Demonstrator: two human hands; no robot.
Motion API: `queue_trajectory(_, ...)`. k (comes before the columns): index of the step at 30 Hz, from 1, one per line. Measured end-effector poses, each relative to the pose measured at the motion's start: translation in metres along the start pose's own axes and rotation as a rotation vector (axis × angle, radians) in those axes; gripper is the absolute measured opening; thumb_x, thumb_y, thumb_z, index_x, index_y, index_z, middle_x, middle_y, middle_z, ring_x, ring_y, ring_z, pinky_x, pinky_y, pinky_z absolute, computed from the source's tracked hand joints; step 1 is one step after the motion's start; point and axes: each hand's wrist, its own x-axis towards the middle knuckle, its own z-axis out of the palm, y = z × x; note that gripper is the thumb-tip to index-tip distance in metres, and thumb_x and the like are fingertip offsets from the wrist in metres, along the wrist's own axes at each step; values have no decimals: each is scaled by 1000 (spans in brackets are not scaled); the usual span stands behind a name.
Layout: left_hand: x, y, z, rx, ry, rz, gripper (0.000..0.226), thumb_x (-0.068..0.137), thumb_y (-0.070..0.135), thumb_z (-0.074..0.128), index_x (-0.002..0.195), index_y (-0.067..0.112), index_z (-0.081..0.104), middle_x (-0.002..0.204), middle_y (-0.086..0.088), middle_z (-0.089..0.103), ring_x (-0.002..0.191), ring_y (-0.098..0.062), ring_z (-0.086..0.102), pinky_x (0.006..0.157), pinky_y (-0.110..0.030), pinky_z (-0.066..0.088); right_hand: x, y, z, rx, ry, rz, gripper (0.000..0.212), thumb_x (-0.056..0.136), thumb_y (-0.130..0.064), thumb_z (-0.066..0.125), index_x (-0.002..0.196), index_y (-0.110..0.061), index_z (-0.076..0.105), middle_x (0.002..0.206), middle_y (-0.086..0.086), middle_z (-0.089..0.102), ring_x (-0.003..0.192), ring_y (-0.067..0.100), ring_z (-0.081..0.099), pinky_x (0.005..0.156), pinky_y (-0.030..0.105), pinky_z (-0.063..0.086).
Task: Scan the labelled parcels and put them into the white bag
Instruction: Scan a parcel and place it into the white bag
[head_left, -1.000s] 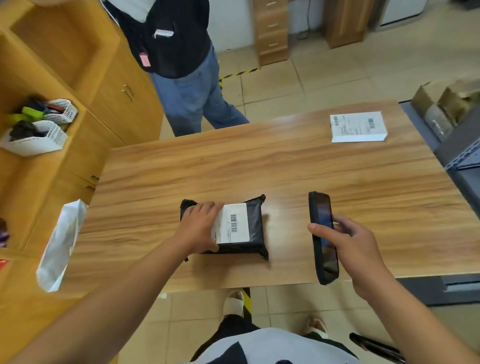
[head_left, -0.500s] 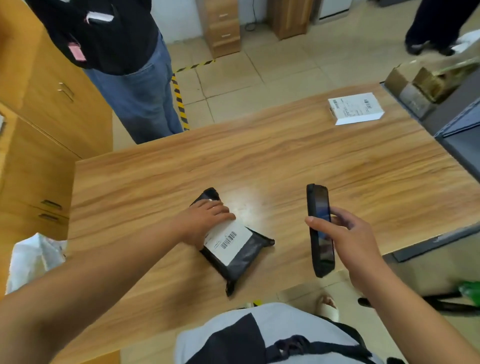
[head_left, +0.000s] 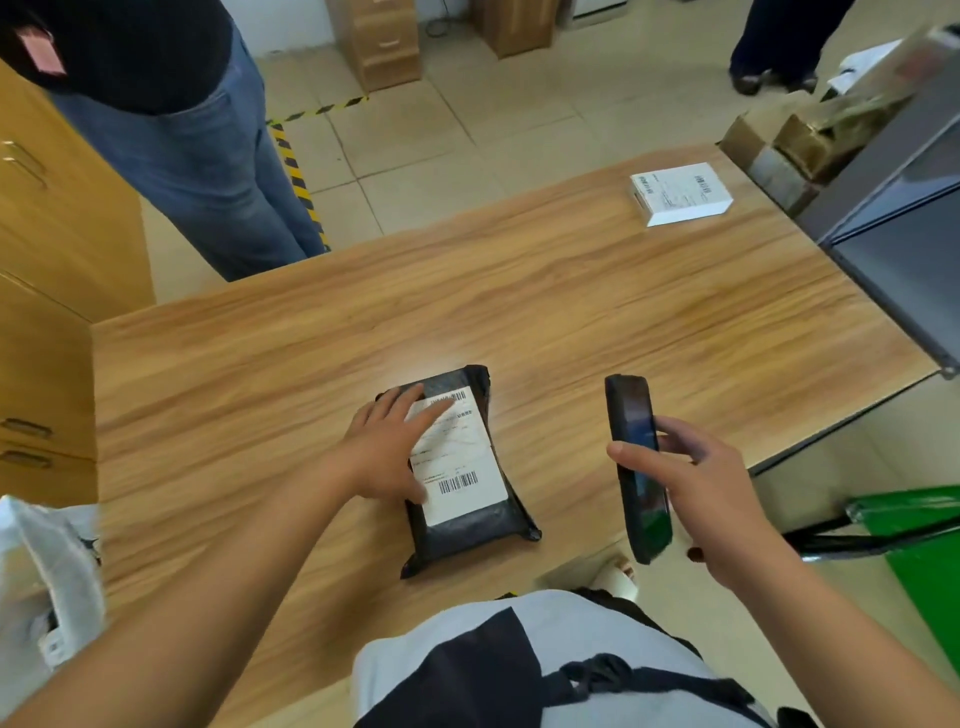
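Observation:
A black plastic parcel (head_left: 470, 525) with a white barcode label lies on the wooden table (head_left: 519, 312) near its front edge. My left hand (head_left: 387, 452) rests flat on the parcel's left side, fingers straight across the label's upper part. To the right, my right hand (head_left: 696, 488) grips a black handheld scanner (head_left: 636, 467), held upright just past the table's edge, screen facing left. A white labelled box (head_left: 680, 193) sits at the table's far right corner. The white bag (head_left: 41, 587) hangs at the left edge of view, beside the table.
A person in jeans (head_left: 197, 156) stands beyond the table's far left. Wooden cabinets (head_left: 57, 234) line the left side. A grey shelf unit (head_left: 904, 249) with cardboard boxes (head_left: 789, 140) borders the right. A green object (head_left: 930, 545) sits low right.
My left hand has turned the black parcel so its label runs lengthwise away from me, and the fingers now lie flat over it. The scanner hand stays about where it was.

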Motion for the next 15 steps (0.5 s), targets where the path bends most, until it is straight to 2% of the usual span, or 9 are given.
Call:
queue_trajectory(2,-16,6,20,-235,185,-70,110,71,64,74,156,41,7,166,5,-5,151,-20,-6,120,-43,3,3,-4,3,-46,-11,-5,74,67,-44,88,133,-27,62,115,-8,65,99,14,65,69,31,48)
queue_trajectory(5,-33,24,53,-419,379,-150,106,72,69,70,156,35,14,165,7,-3,151,-15,-4,120,-41,3,7,-14,8,-171,-51,-4,83,64,-48,90,138,-25,61,118,-6,65,103,20,67,74,36,53)
queue_trajectory(8,-38,34,80,-443,392,-216,109,72,71,68,157,33,11,165,9,-6,151,-17,-5,121,-41,2,10,-26,14,-359,-129,-16,90,60,-52,91,140,-26,60,116,-14,61,91,11,65,72,33,52)
queue_trajectory(11,-36,35,96,-436,382,-229,107,75,71,64,157,33,8,165,11,-10,151,-21,-4,121,-42,2,11,-40,21,-647,-270,-25,102,49,-67,85,140,-28,57,119,-12,59,72,13,65,83,42,58)
queue_trajectory(13,-35,33,102,-475,388,-220,106,76,72,64,157,36,6,164,13,-12,151,-21,-5,121,-42,3,10,-50,26,-826,-383,-33,98,48,-67,83,134,-27,60,105,-15,61,55,11,68,77,39,60)
queue_trajectory(15,-34,32,106,-506,395,-218,106,75,73,63,156,39,4,164,16,-13,151,-21,-5,120,-43,4,9,-58,30,-965,-474,-22,85,54,-62,86,127,-26,62,96,-10,67,50,12,70,64,35,60)
